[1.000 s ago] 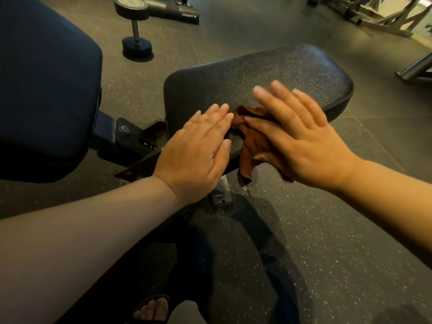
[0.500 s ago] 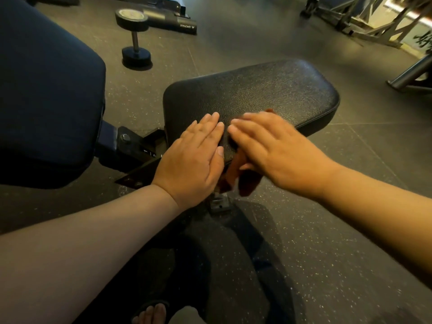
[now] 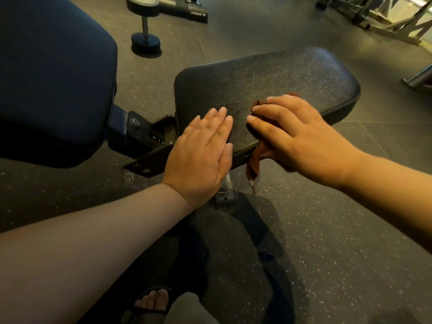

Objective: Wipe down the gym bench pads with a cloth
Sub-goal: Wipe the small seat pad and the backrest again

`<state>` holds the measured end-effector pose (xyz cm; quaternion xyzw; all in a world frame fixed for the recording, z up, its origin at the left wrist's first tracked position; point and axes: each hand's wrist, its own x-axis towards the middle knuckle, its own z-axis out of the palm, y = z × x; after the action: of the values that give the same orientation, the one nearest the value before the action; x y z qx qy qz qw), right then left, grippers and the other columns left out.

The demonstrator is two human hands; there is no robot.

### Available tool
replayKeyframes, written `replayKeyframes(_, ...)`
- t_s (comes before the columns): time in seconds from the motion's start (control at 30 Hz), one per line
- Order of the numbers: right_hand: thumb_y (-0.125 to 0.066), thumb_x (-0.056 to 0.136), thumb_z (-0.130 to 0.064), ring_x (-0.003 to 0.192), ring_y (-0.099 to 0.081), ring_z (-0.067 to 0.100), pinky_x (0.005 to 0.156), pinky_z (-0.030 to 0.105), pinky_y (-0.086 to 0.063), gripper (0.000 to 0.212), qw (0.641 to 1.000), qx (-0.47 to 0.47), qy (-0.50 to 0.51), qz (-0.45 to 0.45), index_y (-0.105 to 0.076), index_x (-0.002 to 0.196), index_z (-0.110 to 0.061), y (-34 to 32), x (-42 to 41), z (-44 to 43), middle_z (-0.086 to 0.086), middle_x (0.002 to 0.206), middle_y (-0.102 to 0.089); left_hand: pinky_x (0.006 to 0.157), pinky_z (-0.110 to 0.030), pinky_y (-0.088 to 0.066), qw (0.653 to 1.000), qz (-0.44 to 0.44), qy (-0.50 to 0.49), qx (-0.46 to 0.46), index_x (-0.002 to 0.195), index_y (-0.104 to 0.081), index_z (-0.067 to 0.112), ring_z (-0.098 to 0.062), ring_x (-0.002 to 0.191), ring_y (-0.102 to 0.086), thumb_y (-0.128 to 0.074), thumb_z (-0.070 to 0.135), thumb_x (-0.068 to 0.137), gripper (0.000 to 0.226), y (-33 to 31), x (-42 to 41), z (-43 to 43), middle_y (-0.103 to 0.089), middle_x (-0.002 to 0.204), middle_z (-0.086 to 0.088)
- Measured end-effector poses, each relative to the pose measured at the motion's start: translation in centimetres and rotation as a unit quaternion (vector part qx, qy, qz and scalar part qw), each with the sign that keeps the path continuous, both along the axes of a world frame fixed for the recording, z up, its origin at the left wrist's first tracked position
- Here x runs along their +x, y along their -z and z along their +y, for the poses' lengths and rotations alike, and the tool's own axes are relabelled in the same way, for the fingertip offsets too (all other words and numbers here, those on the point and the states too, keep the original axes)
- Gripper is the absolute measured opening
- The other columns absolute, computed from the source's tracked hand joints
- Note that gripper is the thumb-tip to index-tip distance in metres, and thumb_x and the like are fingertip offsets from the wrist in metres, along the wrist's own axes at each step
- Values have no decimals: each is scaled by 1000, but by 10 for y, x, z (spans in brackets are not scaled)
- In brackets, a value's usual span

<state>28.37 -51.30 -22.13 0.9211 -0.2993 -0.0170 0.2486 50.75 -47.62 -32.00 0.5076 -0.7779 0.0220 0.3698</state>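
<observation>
A black textured seat pad (image 3: 275,78) lies in the middle of the view. My left hand (image 3: 201,155) rests flat on its near left corner with the fingers straight and together. My right hand (image 3: 301,139) presses a reddish-brown cloth (image 3: 253,164) onto the pad's near edge with flat fingers. Most of the cloth is hidden under that hand; one end hangs down over the pad's front edge. A larger dark blue back pad (image 3: 51,73) fills the left side.
A dark metal hinge bracket (image 3: 149,141) joins the two pads. A dumbbell (image 3: 145,24) stands on end on the speckled rubber floor behind. Metal machine frames (image 3: 397,22) are at the far right. My sandalled foot (image 3: 152,302) shows at the bottom.
My right hand slid the cloth left toward my left hand and the pad's near edge, then back a little to the right. My left hand stayed in place.
</observation>
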Motion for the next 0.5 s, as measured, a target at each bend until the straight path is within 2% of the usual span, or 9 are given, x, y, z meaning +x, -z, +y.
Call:
replayKeyframes(0.1, -41, 103, -42, 144, -34, 40, 121, 56, -22, 59, 1000, -5, -1, -24, -43, 149, -6, 22, 28, 10, 20, 151, -43, 119, -48, -27, 1000, 10, -10, 10, 147, -42, 0, -28, 146, -33, -26, 30, 105, 54, 1, -4, 1, -40, 154, -17)
replayKeyframes(0.27, -44, 106, -34, 143, -37, 37, 120, 51, -27, 52, 998, -4, -45, -32, -41, 150, -6, 8, 3, 0, 18, 152, -44, 121, -46, -25, 1000, -7, 18, -4, 148, -40, -1, -28, 147, -31, -25, 31, 106, 55, 2, 5, -1, -38, 155, -18)
replayKeyframes(0.33, -48, 105, -35, 140, -40, 40, 117, 53, -31, 54, 998, -23, -26, -61, -44, 148, -3, 3, -11, -3, 20, 148, -47, 120, -45, -26, 1000, 0, 2, -10, 147, -42, 0, -28, 146, -33, -26, 30, 105, 54, 3, 0, -2, -40, 154, -17)
replayKeyframes(0.43, -58, 99, -34, 138, -40, 43, 117, 55, -28, 58, 996, -46, 6, -76, -47, 145, -1, 16, 0, 3, 23, 145, -49, 120, -46, -28, 1000, 10, -23, -7, 146, -44, 1, -28, 145, -35, -27, 29, 104, 53, 4, -5, -1, -42, 153, -16)
replayKeyframes(0.5, -59, 98, -33, 139, -38, 43, 118, 56, -25, 59, 994, -53, 20, -94, -46, 145, -1, 22, 4, 8, 23, 145, -48, 121, -45, -26, 1000, 10, -23, 1, 147, -43, 2, -27, 146, -34, -26, 29, 104, 53, 4, -6, 0, -41, 154, -15)
